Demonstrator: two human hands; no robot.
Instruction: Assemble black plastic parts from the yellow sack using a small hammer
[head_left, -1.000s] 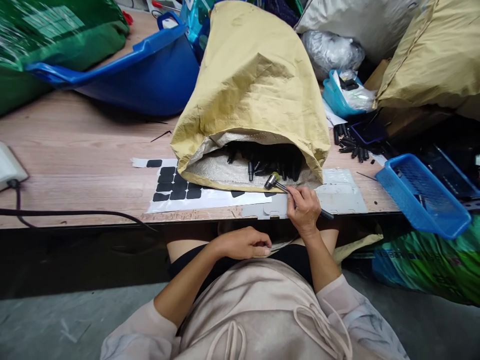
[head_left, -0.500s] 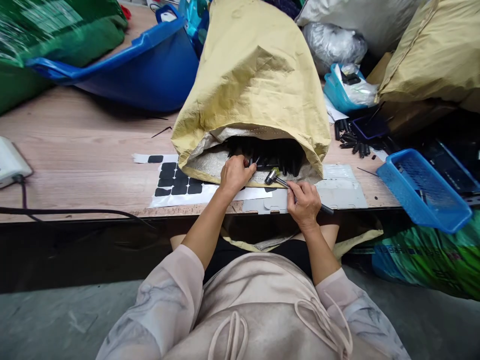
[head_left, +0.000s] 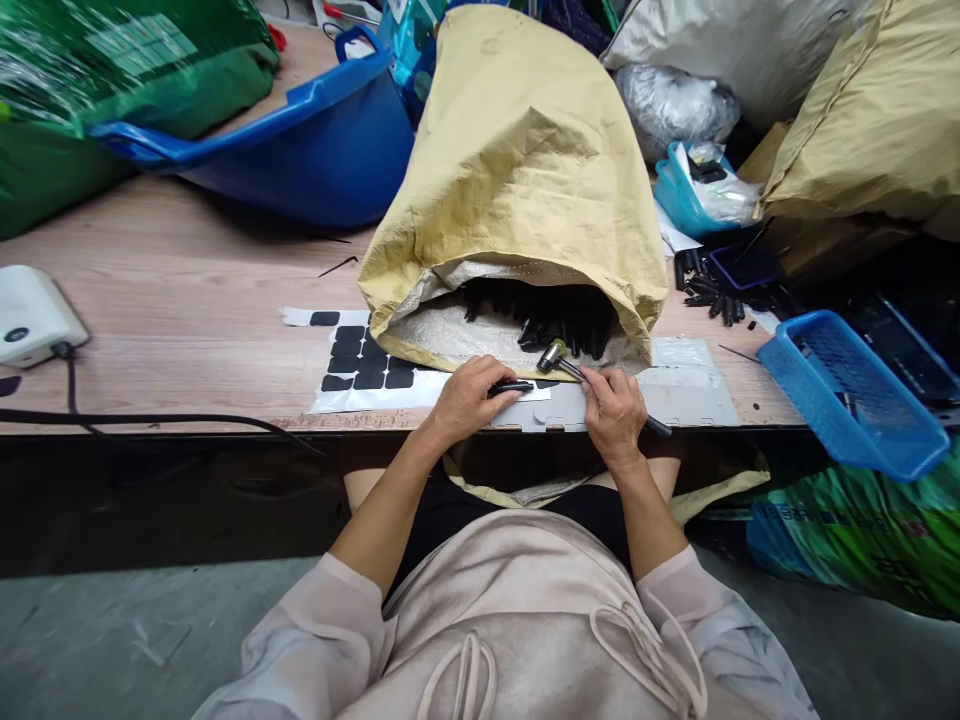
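Between the thumb and fingers of my left hand (head_left: 472, 398) is a slim black tube-like piece (head_left: 511, 387), lying roughly level above the table's front edge. My right hand (head_left: 616, 412) is closed round the handle of a small hammer (head_left: 553, 357), whose metal head points up and left at the sack's mouth. The yellow woven sack (head_left: 517, 170) lies with its opening toward me. Inside it are many similar black pieces (head_left: 562, 312). Under my hands a grey flat plate (head_left: 690, 385) and a white sheet with black rounded stickers (head_left: 369, 362) lie on the table.
A blue basin (head_left: 300, 150) stands at the back left. On the right are a blue basket (head_left: 855, 390), loose black pieces (head_left: 709, 285) and a smaller light-blue basket (head_left: 694, 190). A white box (head_left: 36, 318) with a black cable (head_left: 187, 420) lies at the left.
My left hand has come out of the sack's mouth toward me with a black piece in its fingers. My right hand still grips the hammer in nearly the same place. The view has shifted slightly.
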